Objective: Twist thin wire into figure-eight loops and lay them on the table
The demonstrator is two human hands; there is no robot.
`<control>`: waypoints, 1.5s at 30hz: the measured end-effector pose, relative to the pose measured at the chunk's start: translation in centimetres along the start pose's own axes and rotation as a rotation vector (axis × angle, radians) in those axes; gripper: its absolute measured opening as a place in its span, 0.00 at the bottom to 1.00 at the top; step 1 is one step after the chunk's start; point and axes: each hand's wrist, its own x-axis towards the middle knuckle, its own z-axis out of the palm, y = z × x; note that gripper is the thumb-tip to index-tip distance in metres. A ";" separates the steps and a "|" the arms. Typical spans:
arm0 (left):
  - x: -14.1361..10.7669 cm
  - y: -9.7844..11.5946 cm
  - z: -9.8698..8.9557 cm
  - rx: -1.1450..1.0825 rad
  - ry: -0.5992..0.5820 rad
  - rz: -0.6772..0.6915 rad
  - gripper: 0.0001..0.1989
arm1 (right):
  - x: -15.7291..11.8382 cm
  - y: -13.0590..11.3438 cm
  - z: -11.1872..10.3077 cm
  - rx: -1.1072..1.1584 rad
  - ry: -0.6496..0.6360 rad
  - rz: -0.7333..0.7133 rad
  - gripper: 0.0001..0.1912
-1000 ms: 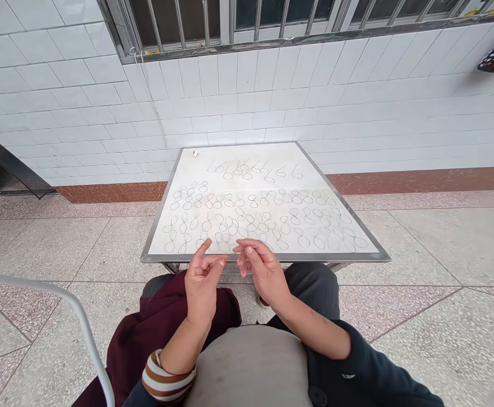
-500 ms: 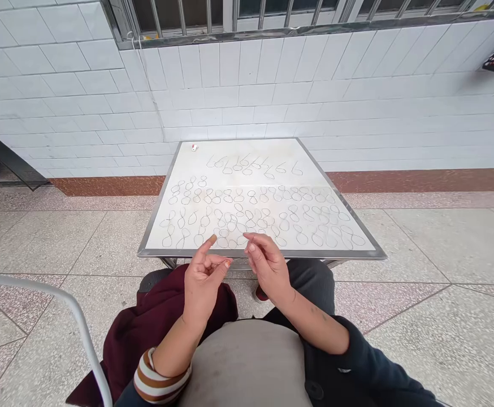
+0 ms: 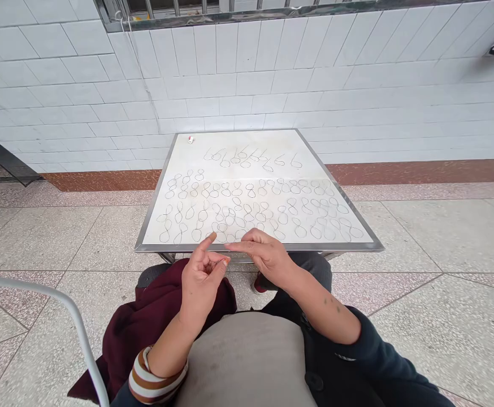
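Observation:
My left hand (image 3: 202, 277) is held over my lap just in front of the table's near edge. Its thumb and a bent finger are pinched together, while another finger with a brownish tip points up. Whatever lies in the pinch is too thin to make out. Close by on the right, my right hand (image 3: 268, 257) reaches across, palm down, one finger stretched toward the left fingertips and the others bent in. Its thumb is mostly hidden, and what it grips cannot be seen. Thin dark figure-eight loops (image 3: 251, 192) lie in rows on the white table (image 3: 225, 139) beyond.
Thin shapes like sixes (image 3: 280, 162) lie toward the table's back. A small red-and-white item (image 3: 191, 139) is at the far left corner. Maroon cloth (image 3: 124, 333) covers my left side, with a grey curved metal bar (image 3: 75, 314) beside it. A tiled wall (image 3: 247, 87) stands behind.
My right hand has turned palm down and moved left, its stretched finger now near the left fingertips. My left hand keeps its pinch. The view has tilted slightly downward.

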 end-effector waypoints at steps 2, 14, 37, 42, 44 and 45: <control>-0.1 0.0 0.0 0.011 -0.007 0.001 0.29 | 0.2 0.0 -0.5 -0.014 -0.037 -0.001 0.20; -0.3 -0.8 0.1 0.138 -0.035 0.060 0.27 | 0.3 -0.2 -1.0 -0.380 -0.235 -0.141 0.18; 0.4 -1.0 -0.2 -0.091 -0.005 -0.062 0.25 | -0.1 0.1 1.5 0.391 0.030 0.458 0.09; 0.3 -1.2 0.1 -0.152 -0.014 -0.060 0.25 | -0.3 -0.2 2.9 0.739 0.100 0.557 0.12; 0.2 -1.2 0.2 -0.135 -0.020 -0.074 0.25 | -0.2 -0.1 3.3 0.710 0.138 0.553 0.12; 0.2 -1.1 0.2 -0.125 -0.025 -0.082 0.25 | -0.2 -0.1 3.4 0.671 0.151 0.542 0.12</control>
